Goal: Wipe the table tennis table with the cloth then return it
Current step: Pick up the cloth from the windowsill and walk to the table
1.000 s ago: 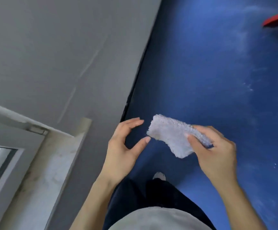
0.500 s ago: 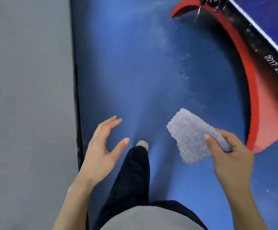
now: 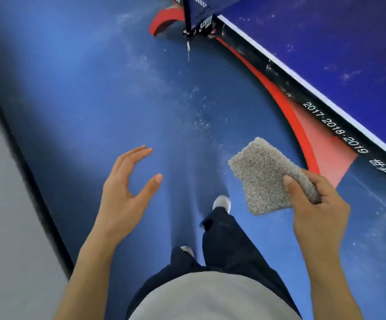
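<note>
A folded grey fuzzy cloth [image 3: 260, 175] is pinched at its right end by my right hand [image 3: 319, 211], thumb on top, held in the air above the blue floor. My left hand [image 3: 124, 192] hangs empty beside it, fingers relaxed and spread, apart from the cloth. The table tennis table [image 3: 339, 49] fills the upper right: a dark blue top with a white edge line, a black side rail with white print, and dusty specks on the surface. Its net post and clamp [image 3: 199, 21] stand at the top centre.
A red curved table base [image 3: 302, 125] sweeps under the rail down to the floor. The blue floor [image 3: 95, 88] runs ahead with white dust patches. A grey wall with black skirting [image 3: 9, 204] borders the left. My legs and shoes [image 3: 222, 204] are below.
The view has swung right from the wall and window sill toward the table, which now fills the upper right. My left hand has let go of the cloth; my right hand alone holds it.
</note>
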